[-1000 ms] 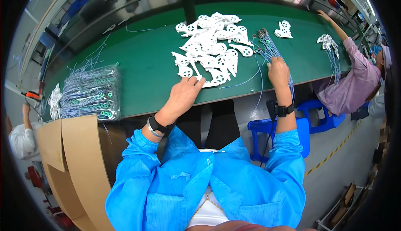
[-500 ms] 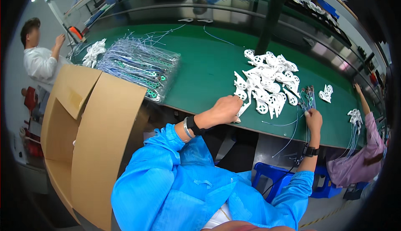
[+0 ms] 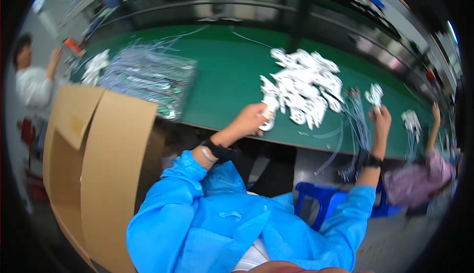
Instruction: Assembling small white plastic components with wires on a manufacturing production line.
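We hold a white plastic part [image 3: 268, 123], blurred, at the near left edge of the heap of white parts [image 3: 306, 85], which overlap in a jumble. Right of this heap, separate, we touch another white piece [image 3: 375, 93] at its near end.

The table [image 3: 222, 87] is green, the heap of parts [image 3: 301, 83] on it white. On its near side, the carton [image 3: 116, 174] is brown, the stool [image 3: 326, 192] blue.

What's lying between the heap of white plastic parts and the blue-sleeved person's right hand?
In the head view, a bundle of thin bluish wires lies on the green table between the white heap and the right hand.
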The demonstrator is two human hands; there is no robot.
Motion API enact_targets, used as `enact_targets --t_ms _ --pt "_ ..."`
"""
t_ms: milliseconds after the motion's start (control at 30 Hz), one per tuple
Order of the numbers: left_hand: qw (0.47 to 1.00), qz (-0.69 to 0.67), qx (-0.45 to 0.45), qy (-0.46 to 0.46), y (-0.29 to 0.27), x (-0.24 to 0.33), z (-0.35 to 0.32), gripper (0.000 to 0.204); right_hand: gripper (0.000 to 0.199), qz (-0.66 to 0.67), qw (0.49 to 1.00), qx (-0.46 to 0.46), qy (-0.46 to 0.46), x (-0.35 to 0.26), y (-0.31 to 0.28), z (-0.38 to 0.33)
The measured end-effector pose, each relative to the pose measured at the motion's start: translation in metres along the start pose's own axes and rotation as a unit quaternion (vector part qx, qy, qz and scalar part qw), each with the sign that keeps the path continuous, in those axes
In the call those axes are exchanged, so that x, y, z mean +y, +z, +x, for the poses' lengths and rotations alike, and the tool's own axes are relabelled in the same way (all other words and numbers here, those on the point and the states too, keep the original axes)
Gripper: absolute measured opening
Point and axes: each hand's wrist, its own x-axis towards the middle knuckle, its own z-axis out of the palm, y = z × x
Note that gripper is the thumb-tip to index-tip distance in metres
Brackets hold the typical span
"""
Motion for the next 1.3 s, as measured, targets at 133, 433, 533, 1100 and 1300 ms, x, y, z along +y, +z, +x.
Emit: enact_targets --t_ms 133,433,533,1100,1300 --pt "0.993 -0.099 -0.065 -0.026 -0.004 0.015 0.001 0.023 0.017 0.065 0.995 -0.079 0.009 -0.037 -0.001 0.013" --pt "0.947 -0.248 -0.204 0.025 0.064 0.055 0.036 0.024 0.009 0.075 0.990 -0.110 -0.038 -0.077 0.024 -0.011" --pt "0.912 -0.328 -0.247 0.013 0.106 0.063 0.060 0.031 0.008 0.074 0.985 -0.158 -0.019 -0.076 0.046 -0.034" --pt "0.880 -0.422 -0.215 -0.009 0.118 0.046 0.072 0.020 0.009 -0.005 0.943 -0.333 0.007 -0.073 0.082 -0.074" --pt "0.835 -0.519 -0.176 0.049 0.076 0.050 0.070 0.018 0.011 -0.130 0.947 -0.287 -0.062 -0.054 0.039 -0.049"
